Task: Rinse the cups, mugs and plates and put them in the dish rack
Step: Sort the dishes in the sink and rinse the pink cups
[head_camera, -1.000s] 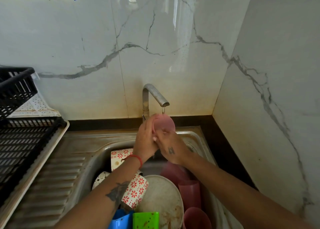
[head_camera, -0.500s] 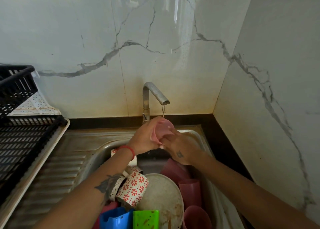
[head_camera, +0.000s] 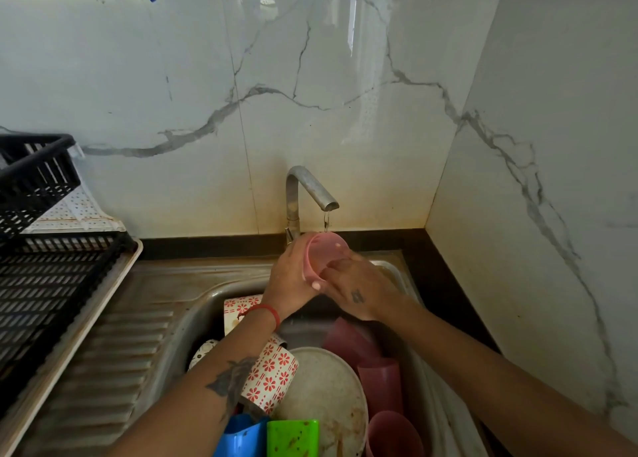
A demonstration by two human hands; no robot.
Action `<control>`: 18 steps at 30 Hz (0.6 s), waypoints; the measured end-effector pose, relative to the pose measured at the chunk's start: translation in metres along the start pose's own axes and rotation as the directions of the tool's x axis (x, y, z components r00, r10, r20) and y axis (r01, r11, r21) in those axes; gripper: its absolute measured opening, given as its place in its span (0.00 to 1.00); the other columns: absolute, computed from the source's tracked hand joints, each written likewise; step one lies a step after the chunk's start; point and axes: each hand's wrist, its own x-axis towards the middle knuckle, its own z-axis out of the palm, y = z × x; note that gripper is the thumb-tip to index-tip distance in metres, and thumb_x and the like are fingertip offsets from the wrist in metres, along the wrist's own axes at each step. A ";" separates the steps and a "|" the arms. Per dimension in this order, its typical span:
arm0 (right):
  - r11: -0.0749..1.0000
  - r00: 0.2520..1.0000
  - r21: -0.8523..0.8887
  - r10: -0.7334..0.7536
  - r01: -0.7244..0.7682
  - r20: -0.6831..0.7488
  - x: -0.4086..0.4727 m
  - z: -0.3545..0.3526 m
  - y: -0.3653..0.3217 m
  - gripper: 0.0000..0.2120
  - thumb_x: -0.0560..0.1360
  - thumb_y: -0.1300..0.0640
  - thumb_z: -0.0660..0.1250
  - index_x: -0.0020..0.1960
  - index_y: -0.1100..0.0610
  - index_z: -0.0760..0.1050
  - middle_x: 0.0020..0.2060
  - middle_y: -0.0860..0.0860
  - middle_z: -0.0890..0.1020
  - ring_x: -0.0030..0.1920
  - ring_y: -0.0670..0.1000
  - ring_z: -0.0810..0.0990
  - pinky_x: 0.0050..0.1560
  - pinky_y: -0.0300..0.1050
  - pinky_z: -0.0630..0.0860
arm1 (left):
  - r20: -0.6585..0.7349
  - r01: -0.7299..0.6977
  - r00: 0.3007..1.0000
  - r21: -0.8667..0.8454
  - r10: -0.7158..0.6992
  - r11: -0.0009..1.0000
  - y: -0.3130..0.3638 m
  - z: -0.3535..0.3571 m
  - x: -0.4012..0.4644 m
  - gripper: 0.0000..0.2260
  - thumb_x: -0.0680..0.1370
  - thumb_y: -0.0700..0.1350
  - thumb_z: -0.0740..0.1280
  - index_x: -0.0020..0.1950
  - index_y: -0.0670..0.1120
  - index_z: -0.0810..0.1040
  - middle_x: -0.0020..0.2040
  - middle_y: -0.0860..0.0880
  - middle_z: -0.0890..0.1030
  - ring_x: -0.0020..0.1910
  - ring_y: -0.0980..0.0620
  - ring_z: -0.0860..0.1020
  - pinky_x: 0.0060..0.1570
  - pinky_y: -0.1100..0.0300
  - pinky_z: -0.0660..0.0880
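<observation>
Head view: left hand point(head_camera: 288, 278) grips pink cup point(head_camera: 324, 254) by its wall under faucet point(head_camera: 310, 189); right hand point(head_camera: 359, 291) has fingers reaching inside it. Risk: wet plastic slips, drops onto piled dishes in sink point(head_camera: 193, 315). Dish rack point(head_camera: 45, 277) sits left, drainboard between is open path.

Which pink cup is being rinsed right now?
The pink cup held in both hands under the tap; the other pink cups lie in the sink.

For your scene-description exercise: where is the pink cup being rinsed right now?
In the head view, the pink cup is centre frame, tilted under the tap above the sink, gripped by the left hand.
</observation>
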 end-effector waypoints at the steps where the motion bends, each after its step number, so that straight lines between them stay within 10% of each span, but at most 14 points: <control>1: 0.994 0.998 0.100 0.050 -0.047 -0.024 0.003 0.003 -0.009 0.18 0.83 0.50 0.52 0.66 0.56 0.72 0.60 0.53 0.78 0.63 0.52 0.73 0.74 0.52 0.55 | -0.007 -0.003 1.000 -0.015 0.003 1.000 0.001 0.001 -0.001 0.34 0.68 0.46 0.78 0.70 0.51 0.66 0.66 0.49 0.73 0.64 0.50 0.72 0.61 0.54 0.72; 5: 0.958 0.989 0.285 0.012 0.031 -0.148 -0.004 0.013 -0.024 0.15 0.81 0.58 0.58 0.67 0.58 0.71 0.59 0.55 0.79 0.59 0.54 0.77 0.74 0.54 0.59 | 0.055 -0.069 0.996 0.015 0.068 0.997 -0.002 -0.006 -0.002 0.35 0.68 0.44 0.78 0.71 0.51 0.65 0.68 0.48 0.72 0.66 0.47 0.71 0.63 0.52 0.72; 9: 0.972 0.951 -0.090 -0.232 0.218 -0.204 -0.015 0.001 0.003 0.21 0.74 0.63 0.69 0.67 0.60 0.73 0.58 0.57 0.81 0.59 0.57 0.79 0.70 0.53 0.65 | 0.125 -0.114 0.986 0.048 0.107 0.992 0.002 -0.015 -0.002 0.38 0.66 0.44 0.79 0.72 0.52 0.65 0.69 0.49 0.71 0.67 0.49 0.70 0.64 0.49 0.72; 13: 0.998 0.981 -0.052 -0.039 0.030 -0.189 -0.001 0.000 -0.012 0.21 0.76 0.64 0.63 0.69 0.58 0.69 0.61 0.56 0.78 0.64 0.56 0.74 0.71 0.48 0.61 | -0.173 -0.078 0.982 -0.033 0.071 0.996 0.014 0.004 -0.008 0.40 0.67 0.40 0.78 0.74 0.47 0.60 0.72 0.46 0.66 0.66 0.56 0.66 0.63 0.60 0.69; 18: 0.991 0.965 0.035 -0.117 0.129 -0.236 -0.009 0.002 -0.015 0.19 0.74 0.64 0.67 0.65 0.61 0.74 0.53 0.57 0.82 0.51 0.56 0.81 0.56 0.49 0.76 | -0.033 -0.050 0.998 -0.029 0.049 0.998 0.011 0.000 -0.003 0.35 0.69 0.41 0.77 0.70 0.56 0.63 0.67 0.51 0.73 0.66 0.51 0.72 0.61 0.59 0.72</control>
